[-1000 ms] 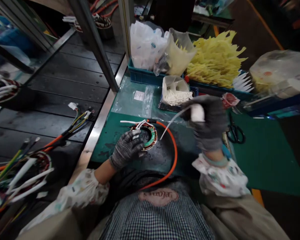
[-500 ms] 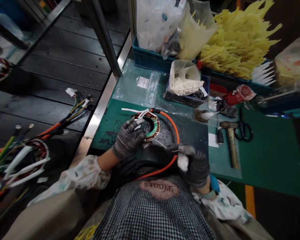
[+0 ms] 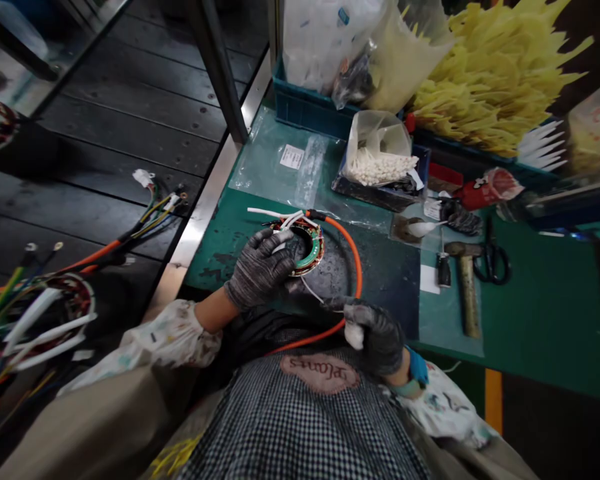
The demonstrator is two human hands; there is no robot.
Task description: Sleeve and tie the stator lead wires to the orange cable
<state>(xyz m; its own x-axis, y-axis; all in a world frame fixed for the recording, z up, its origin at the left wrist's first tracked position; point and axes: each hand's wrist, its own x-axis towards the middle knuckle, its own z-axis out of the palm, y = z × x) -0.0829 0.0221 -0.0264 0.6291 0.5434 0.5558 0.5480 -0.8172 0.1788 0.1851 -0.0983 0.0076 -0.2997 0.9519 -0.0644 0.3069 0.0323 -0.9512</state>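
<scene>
A motor stator [image 3: 318, 252], ring-shaped with copper windings and a green inner board, lies on the green bench. My left hand [image 3: 263, 267], in a grey glove, is closed on its near left rim. White sleeved wires [image 3: 293, 219] and an orange cable [image 3: 353, 243] come off its top; the cable curves round to the right and down to my lap. From the stator's lower edge a thin white cord [image 3: 311, 289] runs to the fingertips of my gloved right hand [image 3: 373, 333], which are pinched on it. White wrapping covers one finger of that hand.
Right of the stator lie a hammer [image 3: 466, 287], black scissors [image 3: 493, 260] and a white-tipped bottle [image 3: 423, 228]. Behind stand a box of white sleeves [image 3: 380, 167] and a pile of yellow strips [image 3: 480, 87]. Another wired stator [image 3: 55, 320] sits on the dark rollers at left.
My right hand has moved slightly left and down with the cord still in its fingers. My left hand stays on the stator, and the view has shifted a little.
</scene>
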